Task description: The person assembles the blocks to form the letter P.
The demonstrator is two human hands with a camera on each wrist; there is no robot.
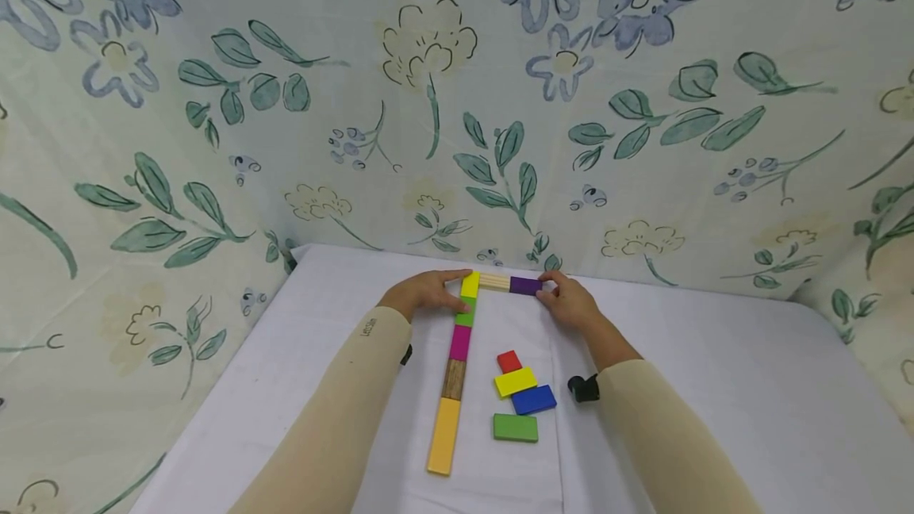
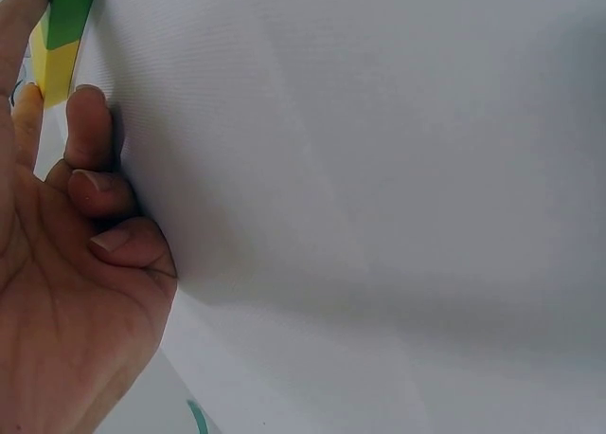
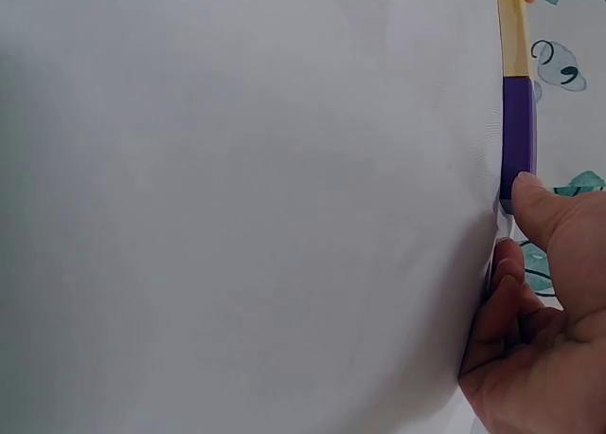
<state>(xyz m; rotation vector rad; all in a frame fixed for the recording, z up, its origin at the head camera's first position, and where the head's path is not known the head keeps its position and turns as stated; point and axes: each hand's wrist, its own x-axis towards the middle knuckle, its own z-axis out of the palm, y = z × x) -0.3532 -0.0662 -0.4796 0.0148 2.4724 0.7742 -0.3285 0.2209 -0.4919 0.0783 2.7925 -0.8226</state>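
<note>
A column of coloured blocks runs away from me in the head view: orange (image 1: pixel 444 436), brown wood (image 1: pixel 453 379), magenta (image 1: pixel 460 343), green (image 1: pixel 464 318) and yellow (image 1: pixel 470 285). From its far end, a pale wood block (image 1: pixel 494 282) and a purple block (image 1: pixel 525 285) extend rightward. My left hand (image 1: pixel 427 292) touches this corner, index fingertip at the yellow block's far end and thumb at the green block; its other fingers curl in the left wrist view. My right hand (image 1: pixel 571 304) pinches the purple block's outer end, with the thumb (image 3: pixel 532 202) against its side.
Inside the corner lie loose blocks: a small red one (image 1: pixel 509 362), a yellow one (image 1: pixel 516 381) and a blue one (image 1: pixel 533 400), close together. Nearer me is another green block (image 1: pixel 516 427). A floral curtain (image 1: pixel 428 181) hangs behind the far edge of the white-covered table (image 1: pixel 714 403).
</note>
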